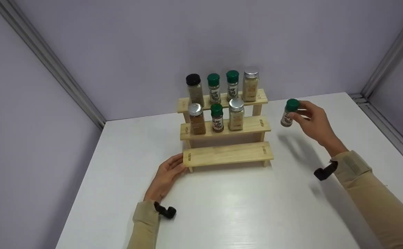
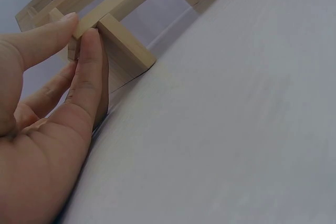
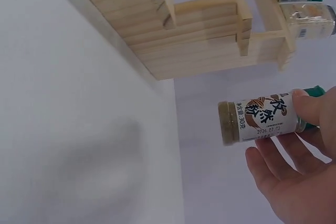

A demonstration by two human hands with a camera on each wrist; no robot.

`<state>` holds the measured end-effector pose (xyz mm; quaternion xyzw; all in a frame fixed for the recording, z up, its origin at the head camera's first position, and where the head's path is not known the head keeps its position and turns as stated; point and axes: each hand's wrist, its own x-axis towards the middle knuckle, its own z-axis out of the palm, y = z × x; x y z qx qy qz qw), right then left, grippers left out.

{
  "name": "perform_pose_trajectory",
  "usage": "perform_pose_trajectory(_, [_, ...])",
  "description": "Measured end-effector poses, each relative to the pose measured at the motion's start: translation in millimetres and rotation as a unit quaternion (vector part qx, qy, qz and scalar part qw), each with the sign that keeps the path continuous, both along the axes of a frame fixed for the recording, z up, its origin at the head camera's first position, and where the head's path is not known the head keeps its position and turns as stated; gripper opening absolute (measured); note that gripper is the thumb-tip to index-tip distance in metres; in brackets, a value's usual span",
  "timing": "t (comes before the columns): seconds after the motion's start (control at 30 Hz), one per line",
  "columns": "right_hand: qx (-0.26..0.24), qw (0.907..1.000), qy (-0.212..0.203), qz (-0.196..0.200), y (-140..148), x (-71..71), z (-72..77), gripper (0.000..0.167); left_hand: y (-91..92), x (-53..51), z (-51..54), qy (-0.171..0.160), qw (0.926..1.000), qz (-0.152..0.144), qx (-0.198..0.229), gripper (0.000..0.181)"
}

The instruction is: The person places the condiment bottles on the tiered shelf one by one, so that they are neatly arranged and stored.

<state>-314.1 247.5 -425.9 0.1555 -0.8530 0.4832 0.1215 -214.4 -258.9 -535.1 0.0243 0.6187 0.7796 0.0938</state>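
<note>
A three-step wooden spice rack [image 1: 227, 154] stands on the white table. My left hand [image 1: 167, 176] holds the left end of its lowest step; in the left wrist view the thumb lies at the board's edge, with a finger against the side. To the right of the rack, my right hand [image 1: 314, 122] grips a green-capped spice jar [image 1: 287, 117] near its cap, raised above the table. In the right wrist view, the jar [image 3: 265, 114] shows a white label with dark characters and brownish powder at its base.
The top step bears a black-capped jar [image 1: 196, 95], two green-capped jars and a silver-capped jar [image 1: 250, 86]. On the middle step stand a reddish-brown jar [image 1: 198, 122], a green-capped jar [image 1: 217, 121] and a pale silver-capped jar [image 1: 236, 117]. A wall [image 1: 135, 52] rises behind.
</note>
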Motion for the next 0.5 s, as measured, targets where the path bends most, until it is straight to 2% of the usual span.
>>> perform_pose_trajectory(0.2, [-0.004, 0.9999, 0.014, -0.001, -4.5, 4.3, 20.6, 0.048, -0.3, -0.2, 0.7, -0.001, 1.0, 0.003, -0.001, 0.059])
perform_pose_trajectory(0.5, [-0.021, 0.9991, 0.023, 0.028, -24.7, 10.1, 41.8, 0.048, 0.7, -1.4, -2.2, 0.006, 1.0, -0.002, 0.004, 0.058])
